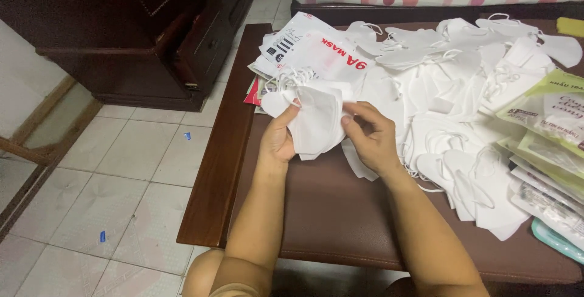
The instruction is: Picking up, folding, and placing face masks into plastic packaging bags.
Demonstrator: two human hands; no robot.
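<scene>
**Over the brown table: 2 hands on a stack of white masks**

Above the near left part of the table [340,212], held between both hands: a small stack of folded white masks [316,120], tilted and lifted clear of the surface. Left hand [277,139] cupped round the stack's left edge, thumb on the front face, other fingers hidden behind. Right hand [374,136] closed on the right edge, thumb and forefinger [348,120] pinching the front layers. Ear loops bunched at the top of the stack. Just behind, touching or nearly so, a white printed packet [316,48]. To the right, a wide loose heap of white masks [462,90] spread across the table, with green and clear packets [547,114] at the far right edge. Left of the table, pale floor tiles [121,169] and a dark wooden cabinet [134,29].
</scene>
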